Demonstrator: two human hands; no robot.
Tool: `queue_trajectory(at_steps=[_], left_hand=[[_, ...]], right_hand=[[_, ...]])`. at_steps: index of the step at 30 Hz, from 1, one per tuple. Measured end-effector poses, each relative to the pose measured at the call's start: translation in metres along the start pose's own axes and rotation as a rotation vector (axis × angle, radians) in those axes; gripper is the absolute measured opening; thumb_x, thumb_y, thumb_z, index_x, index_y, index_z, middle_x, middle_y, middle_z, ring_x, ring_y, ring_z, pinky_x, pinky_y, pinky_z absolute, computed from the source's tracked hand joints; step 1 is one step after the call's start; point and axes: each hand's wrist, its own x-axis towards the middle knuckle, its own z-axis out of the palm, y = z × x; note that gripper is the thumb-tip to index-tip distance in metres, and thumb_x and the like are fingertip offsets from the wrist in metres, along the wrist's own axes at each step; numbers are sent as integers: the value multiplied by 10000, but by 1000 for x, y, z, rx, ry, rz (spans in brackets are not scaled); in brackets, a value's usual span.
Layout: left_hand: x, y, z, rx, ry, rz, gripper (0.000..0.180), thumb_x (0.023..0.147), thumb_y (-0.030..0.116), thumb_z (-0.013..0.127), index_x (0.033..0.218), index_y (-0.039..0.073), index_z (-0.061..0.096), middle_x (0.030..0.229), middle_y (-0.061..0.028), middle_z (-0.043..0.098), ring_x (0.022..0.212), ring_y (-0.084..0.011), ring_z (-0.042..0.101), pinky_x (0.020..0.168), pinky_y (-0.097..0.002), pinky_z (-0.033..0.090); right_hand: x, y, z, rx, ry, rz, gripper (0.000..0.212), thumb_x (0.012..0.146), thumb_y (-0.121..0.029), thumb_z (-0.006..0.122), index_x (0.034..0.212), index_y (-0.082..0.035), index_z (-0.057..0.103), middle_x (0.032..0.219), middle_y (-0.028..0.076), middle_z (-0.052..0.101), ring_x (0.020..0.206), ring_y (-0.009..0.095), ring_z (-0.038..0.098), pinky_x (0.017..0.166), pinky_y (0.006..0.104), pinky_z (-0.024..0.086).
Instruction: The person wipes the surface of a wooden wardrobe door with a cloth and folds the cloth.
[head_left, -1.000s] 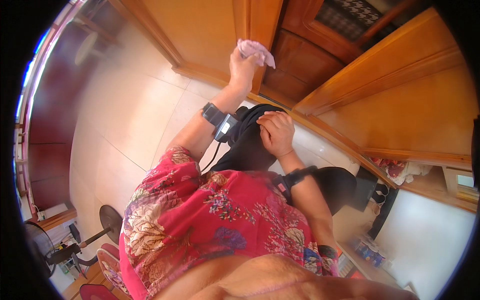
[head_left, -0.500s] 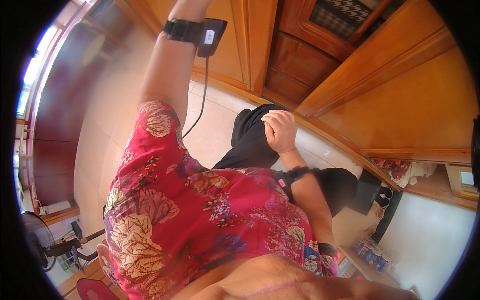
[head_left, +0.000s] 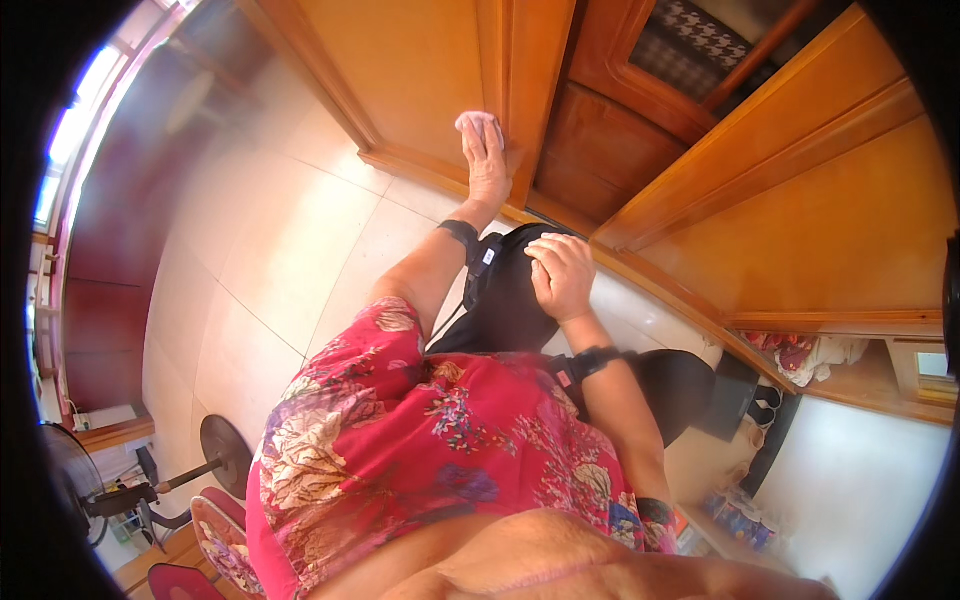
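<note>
My left hand (head_left: 487, 170) presses a folded pink cloth (head_left: 478, 122) against the lower part of an orange-brown wooden cabinet door (head_left: 415, 80). Its fingers lie over the cloth, close to the door's raised frame strip. A black strap with a small box (head_left: 484, 257) sits on the left wrist. On my bent knee in black trousers (head_left: 505, 290) rests my right hand (head_left: 562, 275), fingers lightly bent and holding nothing. Another black strap (head_left: 590, 363) circles the right forearm.
A second wooden door (head_left: 800, 220) stands swung out on the right, beside an opening with a dark houndstooth cloth (head_left: 690, 35). Below it are bundled fabrics on a low shelf (head_left: 860, 385). A fan (head_left: 75, 475) and a round-based stand (head_left: 226, 455) are at left on the tiled floor (head_left: 270, 260).
My left arm, stretched high past the view's top edge before, has come down and right. The left hand and cloth now show low on the door. The right hand stays on the knee.
</note>
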Motion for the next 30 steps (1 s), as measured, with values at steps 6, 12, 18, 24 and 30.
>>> queue_trajectory(at_steps=[6, 12, 18, 24, 30], left_hand=[[62, 79, 0, 350, 214, 574, 678, 801, -149, 463, 1462, -60, 343, 1575, -308, 125, 1442, -516, 133, 1173, -556, 178], [278, 259, -99, 1565, 599, 706, 486, 972, 85, 443, 1450, 16, 389, 1444, -130, 440, 1380, -264, 389, 1215, -412, 217], [295, 303, -119, 687, 518, 1218, 514, 978, 85, 415, 1481, 26, 331, 1516, -104, 356, 1397, -265, 355, 1224, -427, 200], [155, 108, -63, 568, 491, 912, 518, 864, -87, 476, 1373, 4, 505, 1519, -245, 323, 1391, -443, 341, 1138, -496, 306], [21, -21, -16, 22, 42, 233, 528, 918, -55, 469, 1438, 2, 403, 1536, -290, 248, 1419, -496, 249, 1148, -538, 268]], right_hand=[[-5, 11, 2, -42, 19, 16, 127, 786, -114, 624, 896, -97, 685, 962, 48, 700, 993, 267, 644, 912, 417, 453], [-4, 2, 1, 15, -1, 21, 140, 794, -118, 619, 909, -96, 694, 982, 49, 704, 1004, 273, 641, 921, 417, 451], [-2, 11, -3, -19, 52, 23, 141, 791, -115, 613, 904, -93, 695, 982, 54, 709, 996, 279, 645, 919, 417, 453], [2, 6, -1, -48, 7, 19, 168, 787, -128, 609, 921, -97, 705, 992, 62, 708, 1018, 285, 639, 918, 419, 448], [10, -1, -8, -12, -5, -45, 199, 790, -124, 604, 961, -104, 704, 1058, 90, 687, 1038, 318, 627, 901, 440, 467]])
